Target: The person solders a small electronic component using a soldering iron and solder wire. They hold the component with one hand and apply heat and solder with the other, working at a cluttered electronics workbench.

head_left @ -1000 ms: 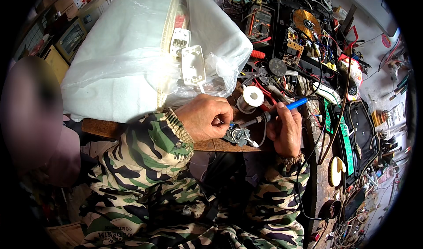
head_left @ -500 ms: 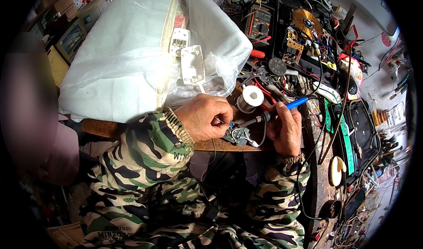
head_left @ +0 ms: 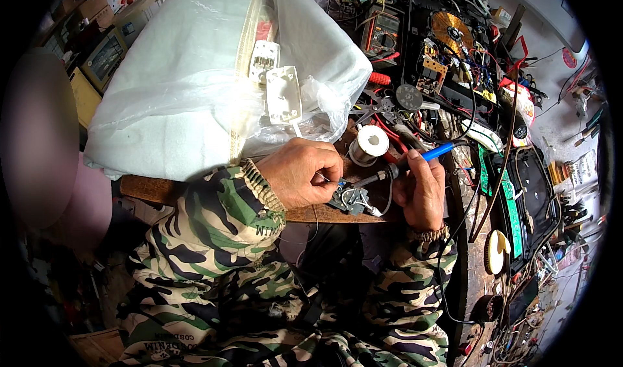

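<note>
My right hand [head_left: 420, 192] is closed round the blue handle of a soldering iron [head_left: 436, 151]. The iron slants down to the left, its tip over a small grey circuit board [head_left: 351, 199] at the bench's near edge. On the board's left side, my left hand [head_left: 302, 173] is pinched closed close to the tip. A thin wire shows at its fingertips and another fine strand hangs below; the exact grip is partly hidden. White and blue leads join the board. Just behind it a spool of solder [head_left: 372, 142] stands upright.
A plastic-wrapped pale bundle [head_left: 175, 88] fills the left, with an opened white plastic casing [head_left: 283, 96] on it. Pliers [head_left: 376, 107], a multimeter [head_left: 383, 33] and tangled parts lie behind. A brush [head_left: 498, 251] lies at right. Another person [head_left: 84, 198] is at far left.
My hands, the iron and the board stay almost where they were. The person at the far left has shifted a little.
</note>
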{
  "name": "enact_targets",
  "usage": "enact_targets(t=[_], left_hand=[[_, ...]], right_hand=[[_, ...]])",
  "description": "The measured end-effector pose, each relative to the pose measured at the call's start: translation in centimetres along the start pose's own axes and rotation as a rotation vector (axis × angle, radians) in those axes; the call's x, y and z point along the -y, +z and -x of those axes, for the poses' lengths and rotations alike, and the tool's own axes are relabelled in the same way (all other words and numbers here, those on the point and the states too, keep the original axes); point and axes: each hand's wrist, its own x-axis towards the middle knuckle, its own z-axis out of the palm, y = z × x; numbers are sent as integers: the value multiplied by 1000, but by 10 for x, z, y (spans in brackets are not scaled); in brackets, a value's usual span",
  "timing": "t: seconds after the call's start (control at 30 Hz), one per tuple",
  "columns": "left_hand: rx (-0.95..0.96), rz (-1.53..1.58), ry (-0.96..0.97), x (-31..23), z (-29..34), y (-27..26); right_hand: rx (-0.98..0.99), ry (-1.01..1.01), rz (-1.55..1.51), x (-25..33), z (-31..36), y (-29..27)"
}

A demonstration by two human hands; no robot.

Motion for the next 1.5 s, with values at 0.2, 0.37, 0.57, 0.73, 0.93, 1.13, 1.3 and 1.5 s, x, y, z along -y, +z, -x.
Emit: enact_targets(t=[0.2, 0.37, 0.57, 0.73, 0.93, 1.13, 1.3, 1.5], left_hand=[[-7, -13, 4, -5, 1, -2], [-4, -10, 13, -2, 1, -1], [-3, -8, 13, -5, 1, -2], [-3, -8, 13, -2, 1, -2], [0, -1, 16, -1, 0, -1], [12, -6, 6, -3, 0, -3], [12, -11, 0, -3, 1, -3], [-2, 1, -1, -3, 1, -2]], right_hand=[[-16, -17, 1, 2, 2, 3], [-8, -15, 4, 3, 2, 5], [-11, -11, -15, 4, 3, 6], [-4, -16, 7, 2, 2, 6], [-5, -16, 0, 3, 3, 3], [1, -10, 8, 4, 3, 4], [2, -14, 8, 3, 2, 3], [6, -4, 12, 3, 2, 4]])
